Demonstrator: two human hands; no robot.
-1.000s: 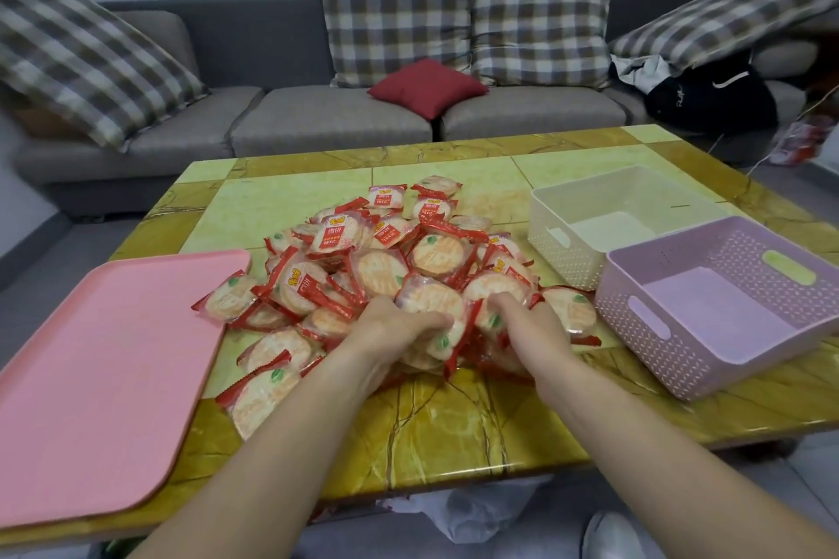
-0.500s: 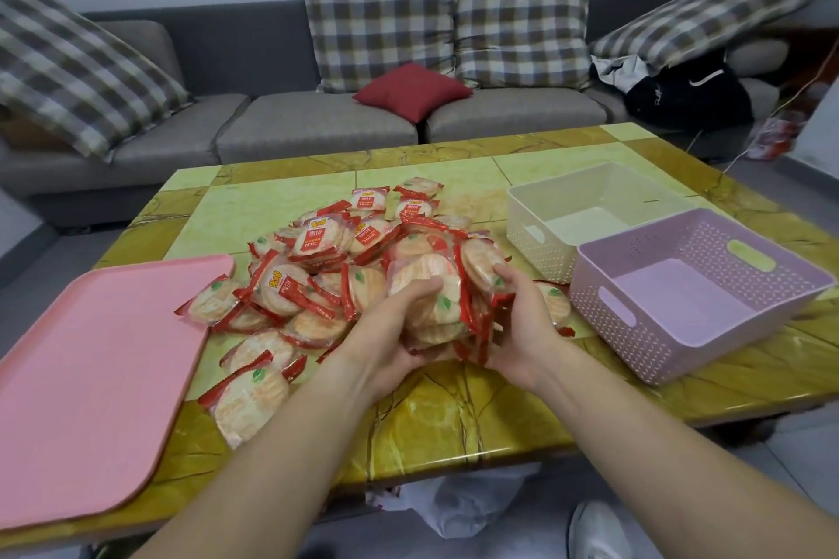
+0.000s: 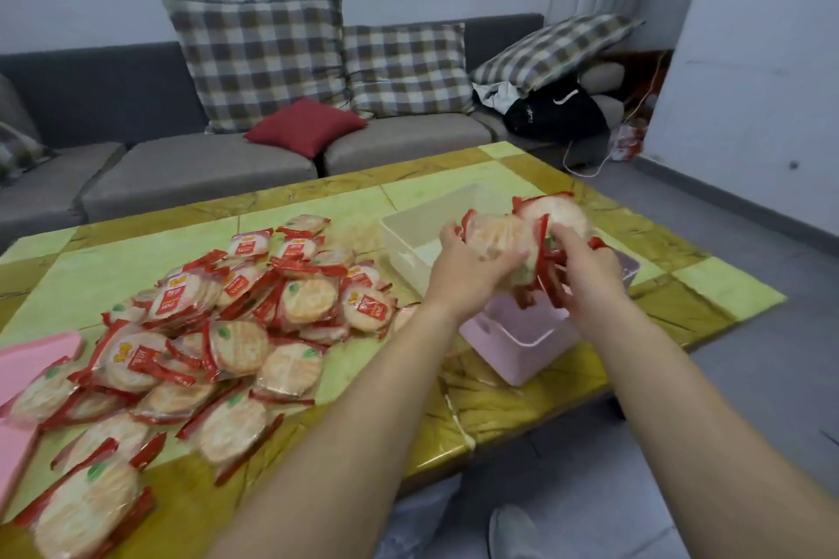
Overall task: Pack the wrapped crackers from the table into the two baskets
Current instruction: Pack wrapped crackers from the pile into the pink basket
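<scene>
Most crackers (image 3: 218, 331) lie heaped on the near left of the table (image 3: 499, 404). Further right, the left hand (image 3: 467, 272) and right hand (image 3: 585, 281) clasp a bundle (image 3: 508, 236) between them, fingers curled round the wrappers, raised mostly over the pink basket (image 3: 513, 340). The white basket (image 3: 408, 236) sits just beyond it. The hands hide much of both insides. This looks like the carry-and-drop step. Next, lower the bundle and spread the fingers so it falls within the pink walls.
</scene>
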